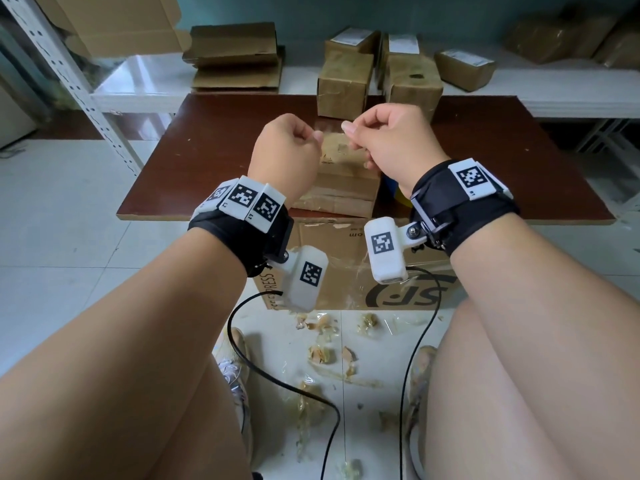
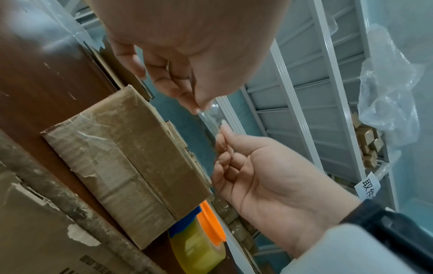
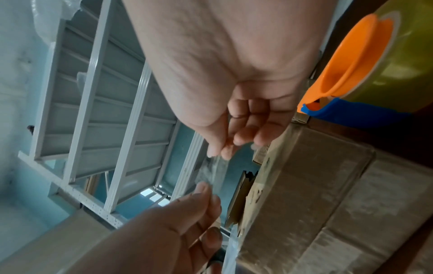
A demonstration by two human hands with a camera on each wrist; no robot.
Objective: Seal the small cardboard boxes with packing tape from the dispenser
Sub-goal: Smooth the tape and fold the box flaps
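The tape strip (image 2: 211, 118) stretches between the pinching left hand (image 1: 285, 150) and right hand (image 1: 391, 140), just above the middle box (image 1: 343, 181).

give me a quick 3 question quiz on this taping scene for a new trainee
1. True or false: both hands pinch one clear tape strip.
2. Where is the tape dispenser? A) in the left hand B) on the table beside the small box C) on the floor
3. Fill in: the right hand hovers above the small ____.

Key: 1 true; 2 B; 3 box
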